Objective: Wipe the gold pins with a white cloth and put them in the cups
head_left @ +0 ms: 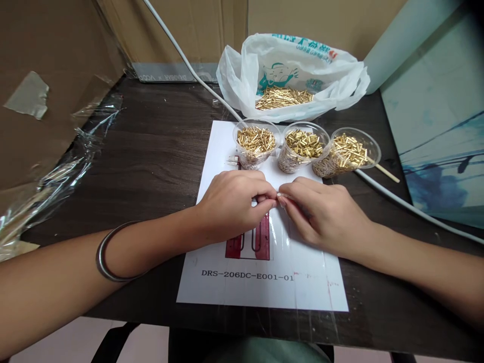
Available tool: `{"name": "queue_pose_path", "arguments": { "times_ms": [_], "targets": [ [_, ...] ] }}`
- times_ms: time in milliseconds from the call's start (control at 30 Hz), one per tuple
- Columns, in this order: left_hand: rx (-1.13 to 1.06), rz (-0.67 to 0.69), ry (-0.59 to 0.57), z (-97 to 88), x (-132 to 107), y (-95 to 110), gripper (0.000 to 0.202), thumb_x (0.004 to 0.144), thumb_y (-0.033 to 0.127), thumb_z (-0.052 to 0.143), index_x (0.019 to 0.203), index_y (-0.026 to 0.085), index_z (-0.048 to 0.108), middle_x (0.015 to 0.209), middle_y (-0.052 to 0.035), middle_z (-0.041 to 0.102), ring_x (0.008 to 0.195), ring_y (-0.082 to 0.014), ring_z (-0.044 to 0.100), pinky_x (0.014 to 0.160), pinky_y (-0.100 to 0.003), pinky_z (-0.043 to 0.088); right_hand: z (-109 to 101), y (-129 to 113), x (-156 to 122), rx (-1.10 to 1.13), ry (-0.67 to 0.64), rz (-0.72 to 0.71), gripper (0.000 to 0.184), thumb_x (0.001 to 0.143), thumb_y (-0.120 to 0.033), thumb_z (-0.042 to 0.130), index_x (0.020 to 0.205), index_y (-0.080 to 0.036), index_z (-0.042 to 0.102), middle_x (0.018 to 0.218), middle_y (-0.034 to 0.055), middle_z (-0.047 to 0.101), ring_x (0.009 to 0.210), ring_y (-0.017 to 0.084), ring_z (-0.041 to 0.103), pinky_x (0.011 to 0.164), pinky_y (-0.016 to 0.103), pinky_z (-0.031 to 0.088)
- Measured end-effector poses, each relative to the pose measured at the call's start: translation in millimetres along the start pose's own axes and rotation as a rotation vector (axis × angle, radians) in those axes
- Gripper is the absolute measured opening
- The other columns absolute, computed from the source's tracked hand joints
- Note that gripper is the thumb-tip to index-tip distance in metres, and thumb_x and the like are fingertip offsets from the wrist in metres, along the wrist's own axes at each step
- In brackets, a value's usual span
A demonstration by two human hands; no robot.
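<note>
My left hand (240, 201) and my right hand (321, 212) meet fingertip to fingertip above a printed paper sheet (212, 290). Both are closed in a pinch. Whatever sits between the fingers is tiny and mostly hidden, so I cannot make it out. Just beyond the hands stand three clear plastic cups of small brass-coloured pieces: a left cup (257, 143), a middle cup (302, 146) and a right cup (346, 154), which leans to one side. Beneath my left hand the sheet carries a dark red printed drawing (262, 242).
A white plastic bag (234, 70) with many brass-coloured pins (283, 97) stands behind the cups. A thin wooden stick (383, 171) pokes out by the right cup. One white cable (419, 214) crosses the dark table (151, 131). Cardboard (204, 30) stands at the back.
</note>
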State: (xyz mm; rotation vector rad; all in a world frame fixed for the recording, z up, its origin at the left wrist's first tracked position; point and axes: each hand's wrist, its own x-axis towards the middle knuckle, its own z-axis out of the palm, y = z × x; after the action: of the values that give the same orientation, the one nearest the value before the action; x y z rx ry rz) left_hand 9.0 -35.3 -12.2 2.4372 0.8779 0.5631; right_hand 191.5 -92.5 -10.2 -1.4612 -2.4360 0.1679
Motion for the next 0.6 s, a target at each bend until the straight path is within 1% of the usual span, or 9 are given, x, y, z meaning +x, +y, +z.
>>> {"name": "queue_pose_path", "arguments": {
  "times_ms": [100, 200, 300, 367, 433, 533, 600],
  "targets": [
    [0.001, 0.001, 0.006, 1.0, -0.5, -0.8, 0.01, 0.076, 0.026, 0.06, 0.07, 0.02, 0.067, 0.067, 0.0044, 0.06, 0.064, -0.0085, 0.052, 0.058, -0.022, 0.037, 2.1, 1.9, -0.4, 0.113, 0.059, 0.027, 0.018, 0.086, -0.026, 0.044, 0.088, -0.015, 0.058, 0.072, 0.0015, 0.056, 0.064, 0.01, 0.051, 0.057, 0.023, 0.037],
    [-0.009, 0.003, 0.001, 1.3, -1.2, -1.1, 0.009, 0.076, 0.026, 0.06, 0.073, 0.021, 0.067, 0.068, 0.0049, 0.061, 0.065, -0.0083, 0.052, 0.058, -0.022, 0.037, 0.7, 2.7, -0.6, 0.239, 0.123, 0.066, 0.014, 0.084, -0.023, 0.048, 0.09, -0.015, 0.058, 0.074, 0.0005, 0.059, 0.066, 0.009, 0.053, 0.061, 0.022, 0.039],
    [-0.011, -0.002, -0.003, 1.0, -1.5, -0.8, 0.008, 0.076, 0.026, 0.061, 0.075, 0.022, 0.068, 0.069, 0.0052, 0.061, 0.065, -0.008, 0.053, 0.059, -0.022, 0.038, -2.2, 2.5, -0.9, 0.313, 0.182, 0.051, 0.013, 0.082, -0.019, 0.051, 0.091, -0.015, 0.059, 0.078, 0.0007, 0.062, 0.068, 0.008, 0.055, 0.064, 0.021, 0.042],
    [-0.007, -0.006, -0.004, 0.8, -1.6, -0.5, 0.008, 0.076, 0.025, 0.061, 0.075, 0.022, 0.068, 0.068, 0.0055, 0.061, 0.065, -0.0077, 0.053, 0.059, -0.022, 0.038, -3.3, 2.3, -1.6, 0.337, 0.225, 0.012, 0.012, 0.079, -0.017, 0.054, 0.088, -0.015, 0.06, 0.077, 0.0006, 0.063, 0.066, 0.008, 0.056, 0.063, 0.02, 0.042],
    [-0.003, -0.004, -0.003, 0.7, -1.4, -0.3, 0.007, 0.075, 0.024, 0.061, 0.075, 0.022, 0.068, 0.067, 0.0058, 0.06, 0.064, -0.0073, 0.052, 0.058, -0.021, 0.038, -3.1, 2.3, -2.7, 0.341, 0.263, -0.024, 0.012, 0.076, -0.016, 0.056, 0.085, -0.015, 0.062, 0.071, 0.0, 0.062, 0.06, 0.007, 0.054, 0.058, 0.02, 0.041],
    [0.004, 0.012, 0.011, 0.7, -1.2, -0.2, 0.006, 0.074, 0.022, 0.062, 0.075, 0.021, 0.068, 0.067, 0.006, 0.06, 0.064, -0.0068, 0.052, 0.058, -0.021, 0.037, -1.8, 2.5, -4.2, 0.323, 0.271, -0.063, 0.012, 0.074, -0.015, 0.057, 0.083, -0.016, 0.065, 0.062, -0.0008, 0.059, 0.053, 0.007, 0.051, 0.052, 0.021, 0.039],
    [0.007, 0.015, 0.015, 0.5, -1.1, -0.2, 0.006, 0.074, 0.022, 0.062, 0.075, 0.021, 0.067, 0.067, 0.0059, 0.06, 0.064, -0.0066, 0.052, 0.058, -0.021, 0.037, -1.4, 2.3, -4.5, 0.317, 0.273, -0.065, 0.013, 0.074, -0.015, 0.056, 0.082, -0.016, 0.066, 0.061, -0.0007, 0.06, 0.052, 0.007, 0.051, 0.051, 0.021, 0.039]
  ]
}}
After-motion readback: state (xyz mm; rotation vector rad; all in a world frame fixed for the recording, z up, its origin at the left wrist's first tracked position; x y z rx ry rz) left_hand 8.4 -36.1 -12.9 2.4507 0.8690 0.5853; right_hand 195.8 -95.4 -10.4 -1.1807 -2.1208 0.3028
